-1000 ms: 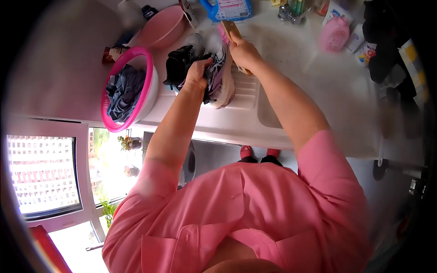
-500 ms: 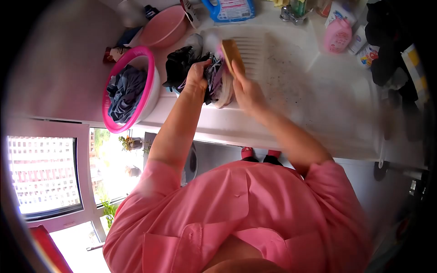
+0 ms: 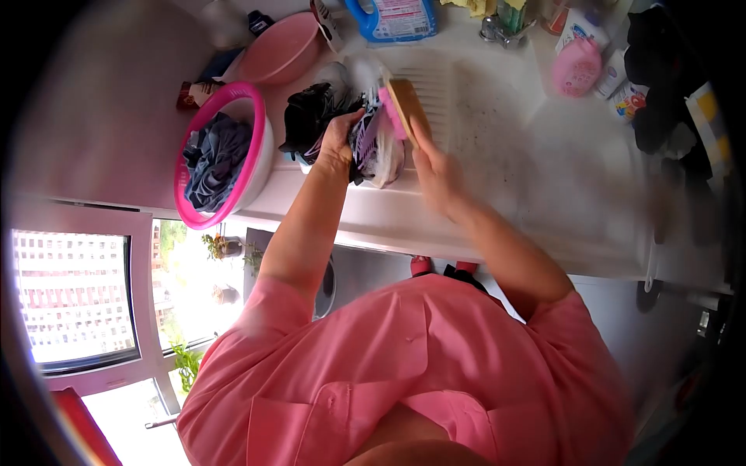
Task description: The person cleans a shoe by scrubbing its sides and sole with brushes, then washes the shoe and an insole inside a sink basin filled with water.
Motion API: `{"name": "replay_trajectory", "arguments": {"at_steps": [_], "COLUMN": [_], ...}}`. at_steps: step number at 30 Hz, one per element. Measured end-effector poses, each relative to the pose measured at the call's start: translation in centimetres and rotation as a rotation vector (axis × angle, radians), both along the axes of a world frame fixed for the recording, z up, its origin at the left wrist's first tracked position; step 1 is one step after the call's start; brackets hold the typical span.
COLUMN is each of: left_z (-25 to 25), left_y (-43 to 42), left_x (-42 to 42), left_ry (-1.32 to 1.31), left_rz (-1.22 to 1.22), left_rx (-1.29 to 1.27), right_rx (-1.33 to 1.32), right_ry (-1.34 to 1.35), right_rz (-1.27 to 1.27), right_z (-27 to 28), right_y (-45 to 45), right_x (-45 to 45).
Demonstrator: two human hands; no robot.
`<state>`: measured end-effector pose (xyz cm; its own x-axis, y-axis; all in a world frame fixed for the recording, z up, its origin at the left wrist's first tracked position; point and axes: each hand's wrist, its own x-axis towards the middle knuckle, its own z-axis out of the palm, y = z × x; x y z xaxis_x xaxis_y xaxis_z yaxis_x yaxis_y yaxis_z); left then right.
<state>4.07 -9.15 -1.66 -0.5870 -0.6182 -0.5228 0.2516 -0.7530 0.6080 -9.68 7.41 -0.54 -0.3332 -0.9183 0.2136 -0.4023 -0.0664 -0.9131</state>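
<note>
A dark sneaker with purple patterning and a pale sole (image 3: 386, 155) is tilted on its side over the left part of the sink. My left hand (image 3: 339, 138) is closed on its upper, near the opening. In my right hand (image 3: 437, 172) is a scrub brush (image 3: 409, 109) with a tan back and pink bristles. The bristles face the sole and appear to touch it, next to whitish suds. Another black shoe (image 3: 305, 116) rests just left of my left hand, partly hidden by it.
The white sink (image 3: 536, 179) has a ribbed washboard (image 3: 431, 89) and dark specks. At left stand a pink-rimmed basket (image 3: 260, 136) of dark clothes and a pink basin (image 3: 284, 50). A blue detergent jug (image 3: 396, 19), faucet (image 3: 501, 31) and pink bottle (image 3: 577, 68) line the back.
My right hand and the brush have moved slightly right and toward me along the sole. My left hand keeps its hold on the sneaker, which has barely shifted.
</note>
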Motion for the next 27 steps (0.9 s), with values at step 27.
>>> {"name": "replay_trajectory", "arguments": {"at_steps": [27], "left_z": [0.7], "left_y": [8.7], "left_x": [-7.4], "left_ry": [-0.006], "left_rz": [0.068], "left_rx": [-0.347], "right_rx": [0.380], "right_ry": [0.711], "right_rz": [-0.033], "right_z": [6.9], "right_y": [-2.5], "right_x": [-3.6]}}
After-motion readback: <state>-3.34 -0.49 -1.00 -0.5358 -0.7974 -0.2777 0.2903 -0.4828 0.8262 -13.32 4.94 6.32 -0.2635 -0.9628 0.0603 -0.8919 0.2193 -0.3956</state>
